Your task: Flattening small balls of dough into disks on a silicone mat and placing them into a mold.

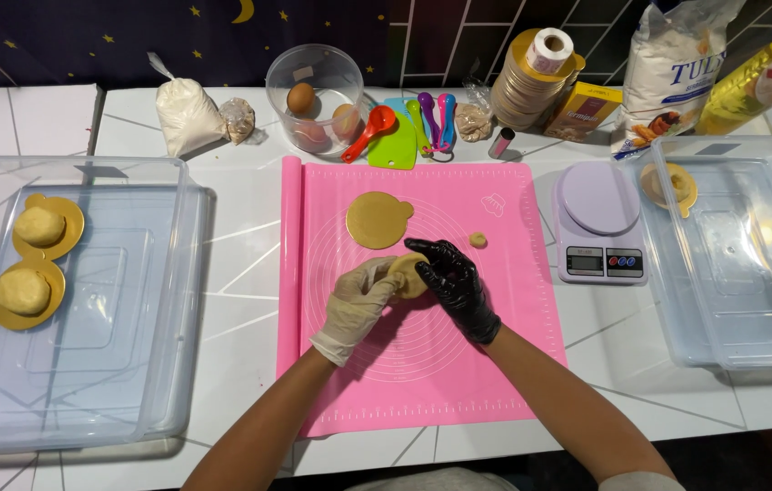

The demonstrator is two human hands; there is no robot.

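Observation:
A pale dough ball point(408, 271) sits between both my hands above the pink silicone mat point(458, 364). My left hand point(360, 300), in a cream glove, cups it from the left. My right hand point(452, 280), in a black glove, presses its fingers on the ball's right and top. Just beyond my hands a round gold board point(377, 220) lies on the mat. A small dough scrap point(478, 240) rests to the right of it.
A clear bin point(113, 309) at left holds two dough balls on gold boards point(39, 227). A lilac kitchen scale point(597, 227) and another clear bin point(740, 264) stand at right. Eggs in a tub point(316, 95), measuring spoons, flour bags and stacked boards line the back.

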